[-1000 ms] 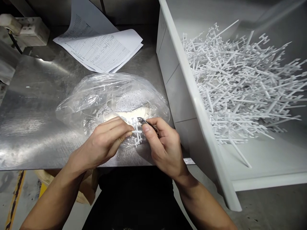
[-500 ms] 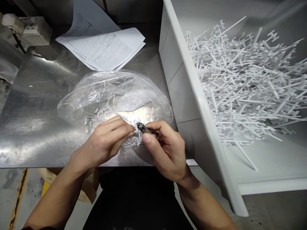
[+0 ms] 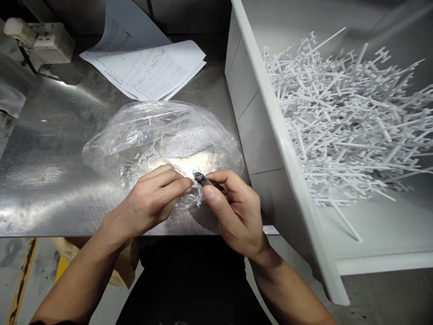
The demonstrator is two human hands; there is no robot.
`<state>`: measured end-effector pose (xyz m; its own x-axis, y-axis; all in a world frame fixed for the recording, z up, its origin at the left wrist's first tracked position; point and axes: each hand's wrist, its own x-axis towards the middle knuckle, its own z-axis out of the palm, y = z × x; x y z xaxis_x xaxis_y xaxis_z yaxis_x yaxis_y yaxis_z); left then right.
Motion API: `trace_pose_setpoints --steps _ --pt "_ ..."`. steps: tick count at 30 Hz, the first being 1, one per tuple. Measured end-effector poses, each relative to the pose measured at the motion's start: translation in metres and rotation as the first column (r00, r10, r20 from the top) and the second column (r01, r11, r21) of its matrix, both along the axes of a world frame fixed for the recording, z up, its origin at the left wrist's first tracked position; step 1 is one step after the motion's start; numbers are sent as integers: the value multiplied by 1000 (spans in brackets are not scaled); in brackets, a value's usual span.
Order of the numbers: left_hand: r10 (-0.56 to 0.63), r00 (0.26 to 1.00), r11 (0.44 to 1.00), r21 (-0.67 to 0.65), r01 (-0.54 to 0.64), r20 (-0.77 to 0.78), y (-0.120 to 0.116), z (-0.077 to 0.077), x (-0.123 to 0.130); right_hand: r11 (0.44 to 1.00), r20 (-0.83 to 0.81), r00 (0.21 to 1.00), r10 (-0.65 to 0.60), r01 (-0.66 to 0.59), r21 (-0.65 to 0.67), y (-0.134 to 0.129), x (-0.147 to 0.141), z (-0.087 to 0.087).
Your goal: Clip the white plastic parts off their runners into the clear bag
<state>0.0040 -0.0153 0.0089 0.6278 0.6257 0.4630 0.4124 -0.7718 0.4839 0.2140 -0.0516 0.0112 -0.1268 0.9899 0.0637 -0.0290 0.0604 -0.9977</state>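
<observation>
My left hand (image 3: 154,198) pinches a small white plastic piece with branches (image 3: 199,194) over the near side of a clear plastic bag (image 3: 135,122). In my right hand (image 3: 235,205) is a dark metal clipper (image 3: 203,179), held between thumb and fingers. The clipper's jaws are at the white piece, close to my left fingertips; whether they touch it cannot be made out. Inside the bag lie many small pale grey-white parts (image 3: 187,142), with a smaller cluster (image 3: 149,155) to their left.
A large white bin (image 3: 284,140) at the right holds a heap of white plastic branches (image 3: 341,122). Printed sheets (image 3: 152,67) lie behind the bag on the metal table (image 3: 50,149). A power socket block (image 3: 54,43) stands at the back left.
My left hand has shifted slightly to the right with the white piece, whose branches have turned a little. The clipper stays in my right hand, nearly in place.
</observation>
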Motion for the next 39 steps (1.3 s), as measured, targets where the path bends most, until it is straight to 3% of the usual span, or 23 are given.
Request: trace_pose_setpoints --steps 10,13,16,20,26,39 --pt "37 998 999 37 -35 -55 -3 -12 1 999 108 993 -44 41 32 0 1 -2" --pt "66 995 996 66 -61 -76 -3 -11 5 998 100 994 -51 54 -23 3 1 -2" --pt "65 996 997 47 -62 -67 -2 -7 8 993 -7 999 -50 49 -104 4 1 -3" --pt "108 994 994 27 -108 19 -1 -2 6 992 -134 989 -68 53 -114 1 3 -5" --pt "236 961 968 48 -245 145 0 3 1 1000 -11 1000 -26 26 -3 -4 5 -3" --pt "157 971 986 36 -166 178 0 4 -2 999 57 998 -21 18 47 -1 2 -1"
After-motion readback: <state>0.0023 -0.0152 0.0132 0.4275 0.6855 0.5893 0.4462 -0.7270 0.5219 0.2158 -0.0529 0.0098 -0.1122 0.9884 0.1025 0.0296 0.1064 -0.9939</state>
